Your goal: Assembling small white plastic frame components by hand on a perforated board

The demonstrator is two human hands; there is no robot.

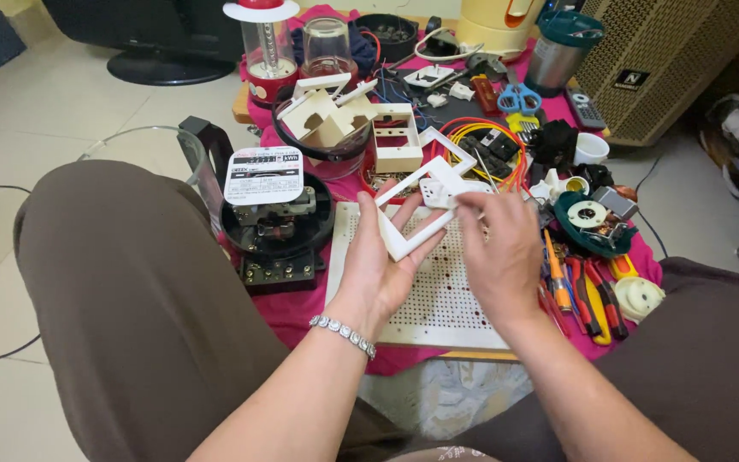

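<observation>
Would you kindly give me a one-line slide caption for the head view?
Left hand holds a white frame; right hand pinches a white insert at it, over a perforated board.

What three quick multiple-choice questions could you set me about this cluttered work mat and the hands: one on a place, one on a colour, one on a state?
1. Where does the electric meter sit relative to the white perforated board?
A. On top of it
B. Just to its left
C. Far behind it

2. What colour is the cloth under the parts?
A. Pink
B. Green
C. Grey

3. What is the left hand doing?
A. Resting flat on the cloth
B. Holding a white rectangular frame
C. Gripping the scissors

Answers:
1. B, the black meter with its white label lies beside the board's left edge.
2. A, pink fabric shows all round the tools.
3. B, the white frame is held up in its fingers, while the right hand pinches a small white part at the frame's top.
</observation>
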